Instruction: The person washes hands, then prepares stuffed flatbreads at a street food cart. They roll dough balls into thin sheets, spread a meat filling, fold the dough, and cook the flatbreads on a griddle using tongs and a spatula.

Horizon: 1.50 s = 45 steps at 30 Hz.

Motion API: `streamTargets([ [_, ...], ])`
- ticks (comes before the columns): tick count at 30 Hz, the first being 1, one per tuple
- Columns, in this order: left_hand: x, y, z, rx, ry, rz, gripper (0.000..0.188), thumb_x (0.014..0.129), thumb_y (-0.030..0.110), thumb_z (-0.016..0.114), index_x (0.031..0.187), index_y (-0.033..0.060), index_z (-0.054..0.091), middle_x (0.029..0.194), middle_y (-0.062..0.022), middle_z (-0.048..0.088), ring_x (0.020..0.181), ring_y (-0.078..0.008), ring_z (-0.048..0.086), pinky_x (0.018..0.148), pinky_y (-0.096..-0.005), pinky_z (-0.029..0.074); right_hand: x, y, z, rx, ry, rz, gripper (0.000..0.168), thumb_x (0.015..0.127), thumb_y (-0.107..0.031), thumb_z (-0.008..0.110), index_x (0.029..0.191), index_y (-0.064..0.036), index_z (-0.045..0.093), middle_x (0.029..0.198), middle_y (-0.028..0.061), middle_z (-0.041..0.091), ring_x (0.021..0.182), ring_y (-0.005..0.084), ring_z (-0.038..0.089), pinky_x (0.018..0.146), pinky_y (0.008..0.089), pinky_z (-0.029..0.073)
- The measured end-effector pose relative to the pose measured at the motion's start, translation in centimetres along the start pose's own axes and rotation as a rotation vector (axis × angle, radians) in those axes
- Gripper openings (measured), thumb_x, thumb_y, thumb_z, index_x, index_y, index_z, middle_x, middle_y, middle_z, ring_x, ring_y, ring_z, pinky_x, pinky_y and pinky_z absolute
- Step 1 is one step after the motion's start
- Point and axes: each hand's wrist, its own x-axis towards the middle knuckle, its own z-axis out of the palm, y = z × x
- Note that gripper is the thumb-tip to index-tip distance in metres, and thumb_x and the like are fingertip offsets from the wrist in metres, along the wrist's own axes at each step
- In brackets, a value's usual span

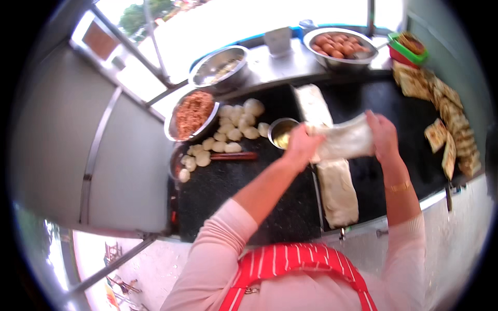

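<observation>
Between my two hands a white sheet of dough (346, 138) is stretched, raised over the dark cooking surface. My left hand (301, 144) grips its left end, beside a small metal bowl (275, 130) with a pale yellow content. The right end is pinched in my right hand (383, 134). Two folded dough rectangles lie flat along the seam between the work surface and the griddle: one dough rectangle (312, 102) farther off, another dough rectangle (337, 194) nearer me. The held sheet partly hides the gap between them.
Several dough balls (234, 134) sit on the black work surface (249, 198) with a wooden rolling pin (235, 156). Bowls of minced filling (196, 112) and eggs (337, 46) stand behind, near a metal bowl (220, 66). Browned flatbreads (455, 120) line the right edge of the griddle (373, 101).
</observation>
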Motion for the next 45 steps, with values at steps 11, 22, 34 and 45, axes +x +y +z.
streamTargets([
  [11, 2.0, 2.6, 1.2, 0.989, 0.114, 0.031, 0.050, 0.075, 0.030, 0.082, 0.111, -0.0011, 0.064, 0.100, -0.0206, 0.071, 0.098, -0.0312, 0.070, 0.090, -0.0416, 0.053, 5.3, 5.2, 1.0, -0.399, 0.021, 0.064, 0.036, 0.089, -0.034, 0.071, 0.093, 0.001, 0.070, 0.088, 0.0160, 0.072, 0.082, 0.0277, 0.069, 0.075, 0.0391, 0.052],
  [22, 0.1, -0.8, 0.4, 1.729, -0.036, 0.766, 0.040, 0.100, 0.035, 0.051, 0.130, 0.0110, 0.061, 0.147, -0.0093, 0.051, 0.146, -0.0270, 0.032, 0.113, -0.0724, 0.007, 0.6, 1.5, 2.2, -1.183, -0.003, -0.966, 0.055, 0.088, -0.035, 0.069, 0.134, -0.008, 0.054, 0.138, 0.0120, 0.057, 0.134, 0.0325, 0.047, 0.106, 0.0442, 0.042],
  [34, -1.6, 5.2, -13.5, 0.982, 0.146, 0.655, 0.020, 0.092, 0.016, 0.065, 0.110, 0.0138, 0.073, 0.107, -0.0031, 0.073, 0.109, -0.0252, 0.065, 0.100, -0.0453, 0.038, -14.1, -2.5, -1.1, -0.918, -0.089, 0.000, 0.034, 0.082, -0.029, 0.075, 0.103, -0.003, 0.069, 0.082, 0.0168, 0.071, 0.075, 0.0361, 0.068, 0.069, 0.0426, 0.053],
  [45, -0.9, 1.9, 3.7, 1.333, -0.916, 0.939, 0.034, 0.093, 0.012, 0.052, 0.122, 0.0161, 0.069, 0.127, -0.0015, 0.064, 0.124, -0.0208, 0.051, 0.104, -0.0529, 0.032, -19.7, 1.1, 1.9, -1.307, 0.069, 0.116, 0.036, 0.079, -0.028, 0.075, 0.100, 0.000, 0.064, 0.095, 0.0204, 0.070, 0.092, 0.0382, 0.068, 0.081, 0.0474, 0.052],
])
